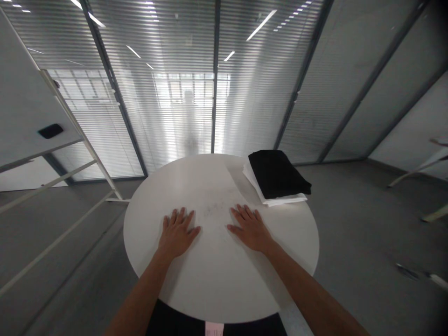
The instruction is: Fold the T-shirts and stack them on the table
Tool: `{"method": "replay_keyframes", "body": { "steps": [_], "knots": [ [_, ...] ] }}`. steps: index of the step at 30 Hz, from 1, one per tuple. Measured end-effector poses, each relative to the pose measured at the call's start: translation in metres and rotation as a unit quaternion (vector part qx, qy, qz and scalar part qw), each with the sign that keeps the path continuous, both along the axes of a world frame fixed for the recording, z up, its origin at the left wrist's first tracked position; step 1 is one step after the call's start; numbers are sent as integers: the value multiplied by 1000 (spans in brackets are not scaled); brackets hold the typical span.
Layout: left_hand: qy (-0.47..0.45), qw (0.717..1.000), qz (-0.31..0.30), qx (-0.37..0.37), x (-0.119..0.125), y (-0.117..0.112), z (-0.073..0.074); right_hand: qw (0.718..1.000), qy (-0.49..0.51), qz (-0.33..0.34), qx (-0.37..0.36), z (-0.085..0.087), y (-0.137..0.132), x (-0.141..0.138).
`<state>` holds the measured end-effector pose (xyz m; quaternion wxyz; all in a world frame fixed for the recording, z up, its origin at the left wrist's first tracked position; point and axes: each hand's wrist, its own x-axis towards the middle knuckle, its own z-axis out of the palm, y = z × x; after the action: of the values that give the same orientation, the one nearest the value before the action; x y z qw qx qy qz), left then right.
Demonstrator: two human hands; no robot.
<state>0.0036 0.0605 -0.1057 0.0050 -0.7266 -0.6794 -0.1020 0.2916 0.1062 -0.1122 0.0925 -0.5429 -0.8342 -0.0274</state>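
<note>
My left hand (177, 232) lies palm down on the white round table (217, 280), its fingers spread and nothing in it. Flat on the same tabletop, my right hand (251, 228) also has its fingers apart and holds nothing. A bare strip of table with faint grey smudges separates the two hands. Beyond my right hand, towards the table's far right edge, rests a folded black cloth (276, 173). Under it is a folded white cloth (287, 200), mostly covered. Neither hand touches the stack.
A whiteboard (24, 93) on a white metal frame (101, 168) stands at the left, with a black eraser-like block (51, 131) on it. Glass partitions with blinds (182, 112) rise behind the table. White furniture legs (416, 172) show at the right on the grey floor (357, 224).
</note>
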Motion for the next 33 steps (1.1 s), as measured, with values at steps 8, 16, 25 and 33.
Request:
{"method": "replay_keyframes", "body": {
  "steps": [8,16,25,33],
  "knots": [
    [-3,1000,2,1,-1,1,-1,1000,1,1,-11,2,0,0],
    [-7,1000,5,-6,-1,1,0,1000,1,0,-10,2,1,0],
    [1,1000,-3,1,-2,0,0,1000,2,1,-18,3,0,-1],
    [1,1000,-5,10,-4,1,-2,999,16,0,-36,8,-2,-1]
  ]
}}
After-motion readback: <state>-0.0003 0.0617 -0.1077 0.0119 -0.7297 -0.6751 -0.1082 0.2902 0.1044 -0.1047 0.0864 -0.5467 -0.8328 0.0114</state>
